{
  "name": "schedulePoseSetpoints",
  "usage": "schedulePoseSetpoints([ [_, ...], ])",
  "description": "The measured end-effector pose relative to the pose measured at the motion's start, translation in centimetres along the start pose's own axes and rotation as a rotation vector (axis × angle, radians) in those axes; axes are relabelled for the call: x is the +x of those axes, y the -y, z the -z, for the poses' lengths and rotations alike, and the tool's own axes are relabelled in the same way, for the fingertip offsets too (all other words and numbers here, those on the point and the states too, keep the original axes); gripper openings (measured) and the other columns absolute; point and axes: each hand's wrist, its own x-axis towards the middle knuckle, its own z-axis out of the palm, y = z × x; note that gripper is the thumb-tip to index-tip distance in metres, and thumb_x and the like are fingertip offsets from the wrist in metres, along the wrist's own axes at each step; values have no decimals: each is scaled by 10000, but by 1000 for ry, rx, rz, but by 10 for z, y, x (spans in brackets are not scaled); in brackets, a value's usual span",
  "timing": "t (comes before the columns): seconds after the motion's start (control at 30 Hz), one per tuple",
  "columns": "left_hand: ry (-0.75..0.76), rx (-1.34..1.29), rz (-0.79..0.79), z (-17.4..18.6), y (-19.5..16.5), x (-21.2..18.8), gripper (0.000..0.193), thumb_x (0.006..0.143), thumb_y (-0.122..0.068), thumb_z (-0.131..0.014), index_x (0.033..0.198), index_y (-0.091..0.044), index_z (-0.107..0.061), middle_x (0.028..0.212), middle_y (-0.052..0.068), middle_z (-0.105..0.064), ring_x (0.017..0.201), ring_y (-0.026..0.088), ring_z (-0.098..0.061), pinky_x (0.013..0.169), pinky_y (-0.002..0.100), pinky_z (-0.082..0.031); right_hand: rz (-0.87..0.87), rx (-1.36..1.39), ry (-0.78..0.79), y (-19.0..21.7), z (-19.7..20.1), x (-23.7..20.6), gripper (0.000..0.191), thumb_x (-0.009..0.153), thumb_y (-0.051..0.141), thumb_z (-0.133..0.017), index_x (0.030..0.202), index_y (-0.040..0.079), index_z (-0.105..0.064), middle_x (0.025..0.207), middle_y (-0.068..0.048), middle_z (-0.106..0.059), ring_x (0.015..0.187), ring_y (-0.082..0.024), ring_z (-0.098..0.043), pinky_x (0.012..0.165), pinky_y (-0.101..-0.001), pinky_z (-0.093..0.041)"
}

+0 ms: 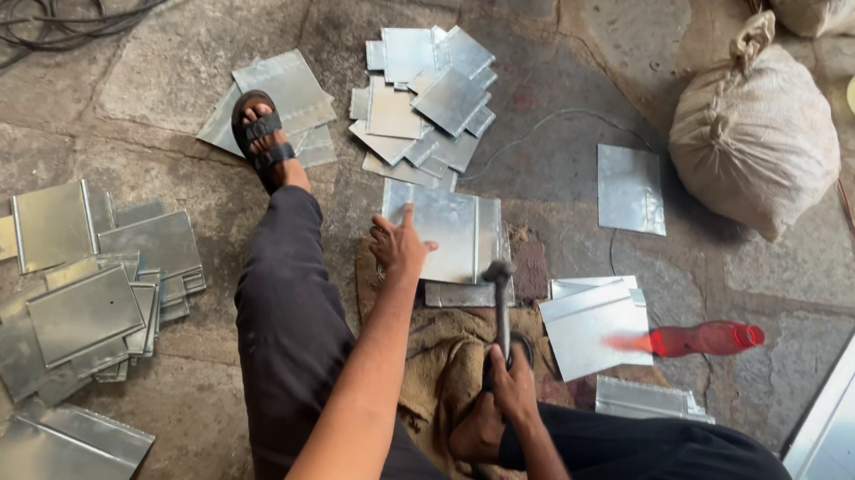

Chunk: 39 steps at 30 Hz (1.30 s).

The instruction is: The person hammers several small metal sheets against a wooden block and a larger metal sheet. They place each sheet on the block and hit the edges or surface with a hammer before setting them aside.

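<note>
I sit on a stone floor with one leg stretched out. My left hand [397, 246] presses flat on the left edge of a shiny metal sheet [453, 232], fingers spread. My right hand [513, 381] grips the handle of a hammer [499, 300]. Its head rests at the sheet's right fold. The sheet lies on another sheet and a brown cloth [449, 362].
Piles of folded metal sheets lie at the left [92, 297], under my sandalled foot [287, 100] and at the top centre [422, 99]. More sheets [592, 327] and a red bottle [706, 339] are at the right. A tied sack [756, 133] and cables [52, 13] sit farther off.
</note>
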Motion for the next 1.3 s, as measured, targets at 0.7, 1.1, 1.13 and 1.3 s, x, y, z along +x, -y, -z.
schedulePoseSetpoints([
  [0.7, -27, -132, -12, -11, 13, -5, 921, 735, -390, -929, 1519, -423, -448, 1449, 216, -337, 1270, 384, -464, 955, 509, -480, 501, 698, -127, 74, 83, -28, 548, 1025, 646, -397, 941, 113, -496, 658, -19, -478, 443, -114, -377, 351, -273, -304],
  [1.1, -97, -139, -43, -24, 17, -2, 933, 689, -363, -966, 1480, -415, -473, 1550, 278, -234, 1327, 475, -393, 1003, 566, -441, -52, -52, 30, -26, 6, -4, 501, 1069, 529, -295, 917, 127, -551, 655, -1, -487, 503, -121, -446, 389, -286, -390],
  [1.13, -155, -139, -74, -20, 13, 3, 923, 673, -363, -984, 1449, -411, -486, 1583, 307, -181, 1343, 521, -354, 1010, 610, -412, -159, 89, 34, -27, 14, -2, 458, 1068, 509, -363, 932, 122, -568, 646, -14, -465, 504, -136, -403, 400, -296, -333],
  [1.3, -27, -124, -12, -21, 15, -5, 898, 745, -392, -926, 1511, -425, -457, 1499, 226, -292, 1280, 415, -449, 976, 510, -466, -29, 271, -177, 24, 81, -6, 561, 1088, 521, -317, 862, 53, -529, 588, -49, -485, 449, -172, -466, 386, -306, -372],
])
